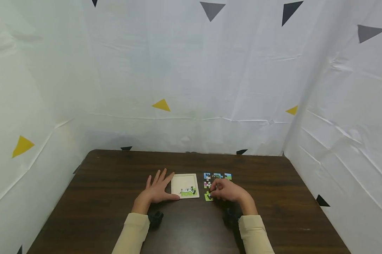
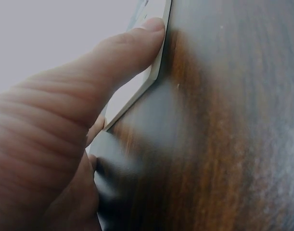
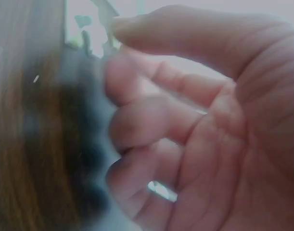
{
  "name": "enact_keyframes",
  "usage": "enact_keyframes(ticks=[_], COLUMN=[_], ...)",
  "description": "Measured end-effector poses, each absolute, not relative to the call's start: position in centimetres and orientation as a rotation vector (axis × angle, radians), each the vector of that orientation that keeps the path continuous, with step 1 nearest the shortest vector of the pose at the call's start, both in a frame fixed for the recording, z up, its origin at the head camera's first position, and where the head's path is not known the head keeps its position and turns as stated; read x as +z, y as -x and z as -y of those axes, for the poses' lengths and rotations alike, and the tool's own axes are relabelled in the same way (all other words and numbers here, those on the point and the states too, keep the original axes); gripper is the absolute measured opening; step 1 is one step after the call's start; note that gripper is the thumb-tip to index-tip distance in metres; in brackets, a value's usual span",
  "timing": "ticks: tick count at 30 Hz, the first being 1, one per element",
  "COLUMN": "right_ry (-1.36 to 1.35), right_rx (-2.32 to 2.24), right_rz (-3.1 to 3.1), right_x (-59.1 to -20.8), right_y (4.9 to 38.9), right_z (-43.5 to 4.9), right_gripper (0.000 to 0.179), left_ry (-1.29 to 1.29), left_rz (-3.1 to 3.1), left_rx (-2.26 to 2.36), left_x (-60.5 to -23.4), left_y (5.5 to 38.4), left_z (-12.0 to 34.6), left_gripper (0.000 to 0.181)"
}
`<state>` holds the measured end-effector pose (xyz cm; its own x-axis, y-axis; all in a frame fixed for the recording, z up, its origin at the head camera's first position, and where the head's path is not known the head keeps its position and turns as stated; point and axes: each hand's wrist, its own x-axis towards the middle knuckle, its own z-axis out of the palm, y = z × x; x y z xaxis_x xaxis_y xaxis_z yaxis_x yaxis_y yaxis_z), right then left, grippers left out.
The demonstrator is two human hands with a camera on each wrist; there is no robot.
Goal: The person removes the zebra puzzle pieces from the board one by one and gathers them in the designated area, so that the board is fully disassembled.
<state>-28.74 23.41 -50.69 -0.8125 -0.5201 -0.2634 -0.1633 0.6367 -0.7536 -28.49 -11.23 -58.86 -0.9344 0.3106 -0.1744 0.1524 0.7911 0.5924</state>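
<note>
A pale square puzzle tray (image 1: 183,180) lies on the table, a green, white and black picture section (image 1: 188,191) along its lower right. My left hand (image 1: 156,192) is spread at its left side, thumb on the near left corner and index fingertip at the far left corner. In the left wrist view the thumb (image 2: 132,45) rests on the tray's rim. To the tray's right, my right hand (image 1: 230,191) pinches a green puzzle piece (image 1: 207,197) between thumb and index finger, other fingers curled. The right wrist view is blurred; the fingertips partly cover the piece.
Several loose puzzle pieces (image 1: 217,175) lie right of the tray, some partly hidden by the right hand. The dark wooden table (image 1: 115,180) extends around them. White sheeting (image 1: 191,77) with coloured triangles hangs behind and at both sides.
</note>
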Motion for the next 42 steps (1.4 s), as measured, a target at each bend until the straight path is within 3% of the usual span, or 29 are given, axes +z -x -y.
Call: enact_keyframes(ticks=[14,42], right_ry=[0.811,0.728], right_rx=[-0.918,-0.546], right_rz=[-2.463,-2.503], right_x=[-51.6,-50.0], right_y=[28.9,27.0], right_z=[-15.5,-9.4], right_gripper=[0.017,0.016], left_ry=[-0.349,-0.370], left_rz=[-2.708,-2.699], left_rx=[0.882,0.926], left_x=[-58.1,-58.6], left_y=[27.7,25.6], left_z=[11.7,14.2], left_gripper=[0.119,0.119])
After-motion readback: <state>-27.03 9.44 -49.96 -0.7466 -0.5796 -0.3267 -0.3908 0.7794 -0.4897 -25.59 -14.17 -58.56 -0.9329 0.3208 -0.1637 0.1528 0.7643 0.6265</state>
